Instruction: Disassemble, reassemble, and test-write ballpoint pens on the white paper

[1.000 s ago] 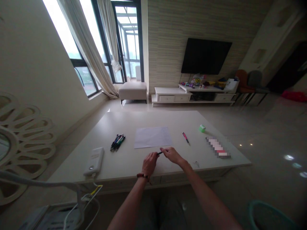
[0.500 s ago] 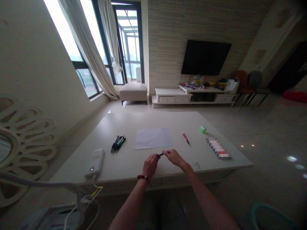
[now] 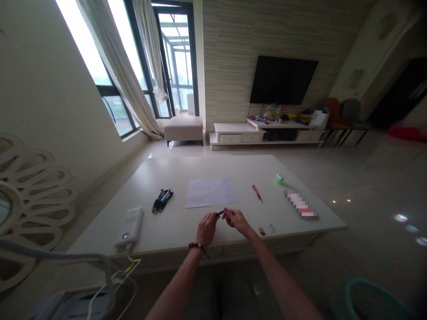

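Between my two hands, just in front of the paper, is a slim dark pen (image 3: 219, 213). My left hand (image 3: 207, 227) is closed around one part of it, hiding much of its length. The fingers of my right hand (image 3: 235, 218) are pinched at its other end. Beyond them a white sheet of paper (image 3: 211, 193) lies flat, with faint marks on its right side. A bunch of several pens (image 3: 162, 200) rests to the left, and a single pink and black pen (image 3: 256, 193) lies right of the paper.
On the white table (image 3: 213, 166) stand a green and white pot (image 3: 279, 179) and a pixelated box (image 3: 301, 205). A white power bank (image 3: 130, 227) with cables lies front left. Near my right forearm is a small brownish piece (image 3: 262, 231). A teal bin (image 3: 353, 298) stands below right.
My right hand's fingers have curled more at the pen's end. A small brownish piece now shows beside my right forearm. The whole view has shifted slightly.
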Available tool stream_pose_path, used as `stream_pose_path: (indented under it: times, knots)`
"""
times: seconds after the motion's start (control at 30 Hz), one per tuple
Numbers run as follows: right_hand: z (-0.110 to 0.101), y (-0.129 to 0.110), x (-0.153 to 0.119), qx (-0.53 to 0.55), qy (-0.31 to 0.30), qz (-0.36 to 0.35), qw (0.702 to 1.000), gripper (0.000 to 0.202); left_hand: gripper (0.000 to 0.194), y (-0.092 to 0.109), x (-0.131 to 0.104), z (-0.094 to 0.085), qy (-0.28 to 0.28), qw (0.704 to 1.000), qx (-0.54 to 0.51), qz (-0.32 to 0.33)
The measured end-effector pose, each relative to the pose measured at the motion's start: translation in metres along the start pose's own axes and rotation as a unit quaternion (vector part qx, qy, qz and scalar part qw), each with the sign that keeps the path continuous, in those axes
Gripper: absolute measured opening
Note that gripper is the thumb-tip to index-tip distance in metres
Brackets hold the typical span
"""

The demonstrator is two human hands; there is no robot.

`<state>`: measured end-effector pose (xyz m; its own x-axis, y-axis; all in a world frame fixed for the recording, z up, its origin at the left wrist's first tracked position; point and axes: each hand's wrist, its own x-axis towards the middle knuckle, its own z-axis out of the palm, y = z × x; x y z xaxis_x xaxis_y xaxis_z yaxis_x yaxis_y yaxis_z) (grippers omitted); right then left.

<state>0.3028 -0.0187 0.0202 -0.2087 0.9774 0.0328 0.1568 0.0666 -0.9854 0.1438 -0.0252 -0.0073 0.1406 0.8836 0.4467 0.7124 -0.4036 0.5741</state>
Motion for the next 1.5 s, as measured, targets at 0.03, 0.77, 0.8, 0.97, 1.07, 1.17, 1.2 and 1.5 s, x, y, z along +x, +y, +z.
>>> stream_pose_path:
  times: [0.03, 0.77, 0.8, 0.97, 1.07, 1.17, 1.2, 1.5]
  knots:
    - [0.001, -0.001, -0.005, -0.014, 0.013, -0.009, 1.0, 0.044, 0.027, 0.002, 0.002, 0.0, 0.03, 0.997, -0.046, -0.05]
    - [-0.01, -0.047, -0.04, 0.066, 0.351, -0.175, 0.918, 0.022, 0.051, 0.068, 0.003, 0.011, -0.169, 0.846, -0.468, -0.189]
    - [-0.022, -0.049, -0.035, 0.134, 0.38, -0.17, 0.899, 0.023, 0.049, 0.059, 0.005, 0.01, -0.163, 0.895, -0.387, -0.152]
    - [-0.074, -0.052, -0.021, 0.394, 0.275, -0.102, 0.871, 0.028, 0.043, -0.006, 0.025, -0.003, -0.061, 0.997, 0.042, -0.022]
    - [-0.087, -0.05, -0.023, 0.423, 0.195, -0.063, 0.883, 0.039, 0.044, -0.034, 0.025, -0.011, -0.101, 0.982, 0.159, -0.015]
    - [-0.088, -0.049, -0.025, 0.423, 0.172, -0.066, 0.887, 0.039, 0.041, -0.04, 0.009, -0.019, -0.111, 0.975, 0.192, 0.026]
    - [-0.087, -0.049, -0.024, 0.427, 0.169, -0.069, 0.886, 0.038, 0.04, -0.039, 0.003, -0.023, -0.108, 0.974, 0.192, 0.045]
    - [-0.077, -0.052, 0.004, 0.498, 0.119, -0.039, 0.858, 0.034, 0.04, -0.043, -0.015, -0.06, -0.129, 0.967, 0.182, 0.126]
